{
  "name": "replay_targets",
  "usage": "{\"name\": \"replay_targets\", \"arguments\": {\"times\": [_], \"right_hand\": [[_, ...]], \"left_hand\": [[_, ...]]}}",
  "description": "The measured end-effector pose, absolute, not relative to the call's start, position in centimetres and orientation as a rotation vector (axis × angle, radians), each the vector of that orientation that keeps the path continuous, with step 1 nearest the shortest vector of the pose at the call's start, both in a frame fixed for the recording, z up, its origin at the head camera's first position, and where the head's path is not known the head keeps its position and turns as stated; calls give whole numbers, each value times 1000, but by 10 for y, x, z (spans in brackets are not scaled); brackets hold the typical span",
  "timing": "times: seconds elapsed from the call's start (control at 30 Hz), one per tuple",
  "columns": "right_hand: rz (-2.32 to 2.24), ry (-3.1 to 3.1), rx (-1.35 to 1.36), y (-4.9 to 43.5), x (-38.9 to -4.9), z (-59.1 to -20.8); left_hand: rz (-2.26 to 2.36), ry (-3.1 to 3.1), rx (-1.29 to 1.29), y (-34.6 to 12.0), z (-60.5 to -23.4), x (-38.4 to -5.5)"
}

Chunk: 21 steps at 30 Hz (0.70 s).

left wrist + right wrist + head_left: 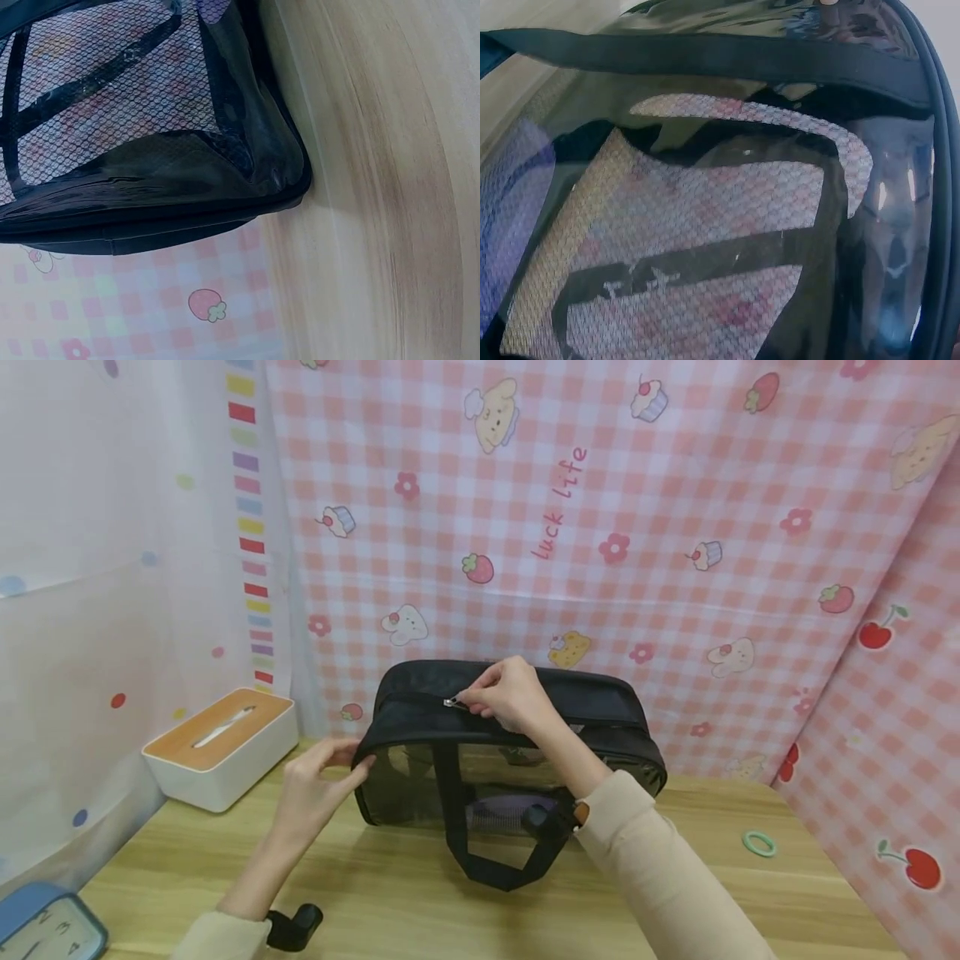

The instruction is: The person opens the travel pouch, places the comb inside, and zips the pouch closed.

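A black toiletry bag (405,679) with a clear front stands on the table, its black strap handle (450,810) hanging down in front. My right hand (513,697) pinches the metal zipper pull (452,702) on top, left of the bag's middle. At the bag's left end, my left hand (318,785) grips the edge, thumb on the front side. Through the clear front a purple comb (510,807) shows low inside. The left wrist view shows the bag's mesh back (112,90) and corner; neither wrist view shows the fingers' grip clearly.
A white tissue box (217,777) with a wooden lid stands at the left. A blue clock (56,922) is at the front left corner. Right of the bag lies a green ring (759,844). Checked cloth (570,527) hangs close behind the wooden table (390,902).
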State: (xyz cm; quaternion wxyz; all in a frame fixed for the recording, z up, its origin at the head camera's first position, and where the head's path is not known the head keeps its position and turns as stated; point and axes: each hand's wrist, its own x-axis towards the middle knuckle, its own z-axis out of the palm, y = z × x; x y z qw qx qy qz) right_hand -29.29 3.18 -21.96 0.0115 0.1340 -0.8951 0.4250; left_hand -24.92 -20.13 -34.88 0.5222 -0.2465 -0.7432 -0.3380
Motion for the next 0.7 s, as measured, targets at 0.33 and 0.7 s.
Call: {"name": "replay_targets", "arguments": {"times": [0.33, 0.7], "right_hand": [[1300, -2769, 437, 45, -290, -220], [1257, -2764, 383, 67, -289, -217]], "left_hand": [[-808, -1775, -585, -199, -350, -250], [-819, -1813, -558, -199, -350, -249]]}}
